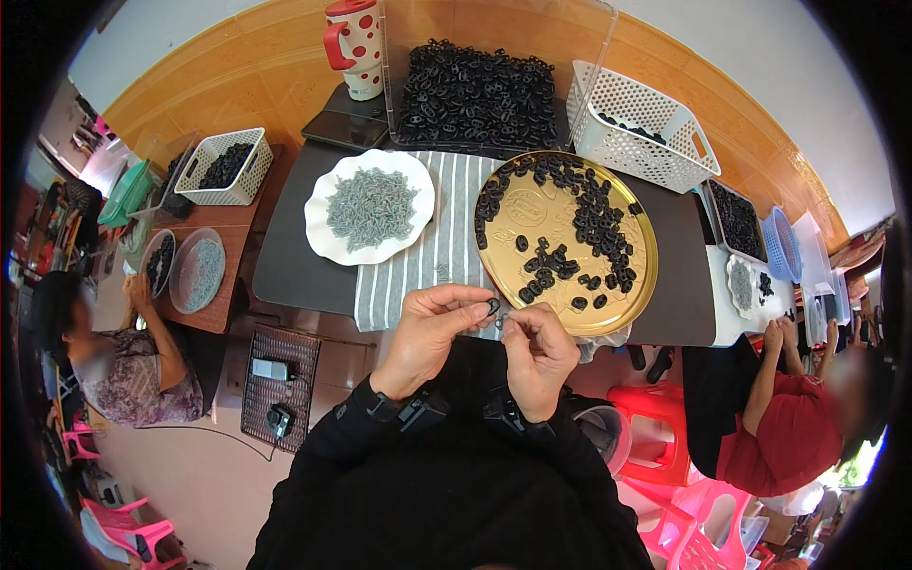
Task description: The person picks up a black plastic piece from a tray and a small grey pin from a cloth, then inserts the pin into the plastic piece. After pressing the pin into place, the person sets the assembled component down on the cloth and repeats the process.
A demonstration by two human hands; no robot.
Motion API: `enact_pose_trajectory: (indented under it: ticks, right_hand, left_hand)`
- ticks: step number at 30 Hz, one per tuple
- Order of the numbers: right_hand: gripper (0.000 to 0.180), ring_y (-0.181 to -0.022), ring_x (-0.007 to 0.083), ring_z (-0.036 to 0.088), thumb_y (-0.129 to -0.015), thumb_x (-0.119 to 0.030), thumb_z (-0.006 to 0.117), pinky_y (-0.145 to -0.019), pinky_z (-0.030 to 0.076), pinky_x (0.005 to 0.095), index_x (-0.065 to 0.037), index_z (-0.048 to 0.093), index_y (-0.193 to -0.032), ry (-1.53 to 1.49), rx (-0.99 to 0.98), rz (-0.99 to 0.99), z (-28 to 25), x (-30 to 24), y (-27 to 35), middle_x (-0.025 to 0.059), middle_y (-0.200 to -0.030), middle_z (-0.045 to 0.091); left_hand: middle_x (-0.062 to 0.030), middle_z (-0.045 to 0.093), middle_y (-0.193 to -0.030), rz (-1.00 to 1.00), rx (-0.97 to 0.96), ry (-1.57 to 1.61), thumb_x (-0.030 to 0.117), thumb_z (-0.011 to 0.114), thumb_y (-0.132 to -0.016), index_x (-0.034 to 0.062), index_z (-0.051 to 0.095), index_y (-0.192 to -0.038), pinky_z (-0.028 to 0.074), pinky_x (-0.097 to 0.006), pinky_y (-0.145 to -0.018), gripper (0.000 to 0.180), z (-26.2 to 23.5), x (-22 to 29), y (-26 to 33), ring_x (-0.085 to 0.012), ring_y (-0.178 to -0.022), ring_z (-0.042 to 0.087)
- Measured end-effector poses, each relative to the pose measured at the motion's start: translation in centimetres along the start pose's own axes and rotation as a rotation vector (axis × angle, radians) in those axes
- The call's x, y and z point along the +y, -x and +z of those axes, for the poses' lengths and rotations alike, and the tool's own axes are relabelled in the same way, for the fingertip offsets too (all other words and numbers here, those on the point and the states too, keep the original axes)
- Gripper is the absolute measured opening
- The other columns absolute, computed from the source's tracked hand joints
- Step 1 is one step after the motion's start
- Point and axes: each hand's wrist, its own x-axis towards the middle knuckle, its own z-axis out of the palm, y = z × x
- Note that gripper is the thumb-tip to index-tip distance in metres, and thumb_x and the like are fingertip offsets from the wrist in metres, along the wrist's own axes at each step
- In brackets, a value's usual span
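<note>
My left hand (427,337) is closed in a pinch on a small black oval plastic piece (493,306) at the table's front edge. Close beside it, my right hand (539,359) pinches a tiny grey metal part (502,321); its exact kind is too small to tell. The two parts are close together, and I cannot tell whether they touch. Beyond my hands is a round golden tray (499,264) with many black oval pieces on it. To its left, a white scalloped plate (319,235) holds a heap of small grey metal parts.
A grey striped cloth (448,271) lies under the plate. Behind stand a clear bin (494,150) of black pieces, a white basket (627,157) and a dotted tumbler (361,57). People (152,366) sit at tables left and right. Red stools (655,432) are at lower right.
</note>
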Motion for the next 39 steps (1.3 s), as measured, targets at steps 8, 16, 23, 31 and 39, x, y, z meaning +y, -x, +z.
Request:
enact_pose_trajectory:
  ticks: [8,16,23,31,39]
  right_hand:
    - [0.011,-0.061,0.0092,0.051,-0.078,0.012,0.062,-0.056,0.039,0.0213,0.004,0.06,-0.085,-0.007,0.015,-0.004,0.0,0.4,0.3,0.0055,-0.073,0.057]
    - [0.012,-0.063,0.0081,0.05,-0.078,0.011,0.063,-0.057,0.039,0.0211,0.004,0.061,-0.088,-0.054,0.059,0.017,0.0,0.5,0.6,0.0048,-0.074,0.057]
    - [0.011,-0.068,0.0069,0.053,-0.085,0.012,0.056,-0.062,0.042,0.0186,0.006,0.059,-0.093,-0.072,0.002,0.012,0.0,0.6,0.8,0.0034,-0.081,0.055]
    - [0.012,-0.07,0.0066,0.054,-0.082,0.012,0.061,-0.062,0.042,0.0194,0.004,0.062,-0.091,-0.137,0.069,0.046,0.1,0.4,0.9,0.0045,-0.08,0.059]
    - [0.012,-0.069,0.0064,0.055,-0.081,0.013,0.063,-0.061,0.044,0.0186,0.004,0.06,-0.09,-0.25,0.111,0.15,0.5,-0.1,1.3,0.0041,-0.08,0.061]
  left_hand:
    - [-0.01,0.07,-0.092,0.067,0.004,-0.142,-0.005,0.064,-0.086,-0.0033,0.068,-0.105,0.053,-0.023,-0.074,0.02,0.6,-0.4,0.4,-0.0114,-0.081,0.065]
    - [-0.0101,0.07,-0.095,0.116,-0.027,-0.103,-0.008,0.065,-0.083,-0.003,0.068,-0.106,0.053,-0.023,-0.076,0.023,0.3,-1.2,0.5,-0.0121,-0.084,0.065]
    - [-0.0072,0.068,-0.094,0.152,-0.071,-0.205,-0.01,0.066,-0.082,-0.0033,0.066,-0.111,0.051,-0.023,-0.078,0.029,0.6,-0.9,0.7,-0.0103,-0.085,0.062]
    - [-0.0049,0.061,-0.095,0.297,-0.124,-0.348,-0.014,0.067,-0.078,-0.0023,0.063,-0.116,0.048,-0.022,-0.074,0.04,0.5,-1.7,1.0,-0.0088,-0.084,0.057]
    - [-0.005,0.06,-0.093,0.36,-0.129,-0.376,-0.012,0.07,-0.076,-0.0023,0.065,-0.109,0.046,-0.021,-0.071,0.035,-0.1,-2.3,0.7,-0.0087,-0.081,0.056]
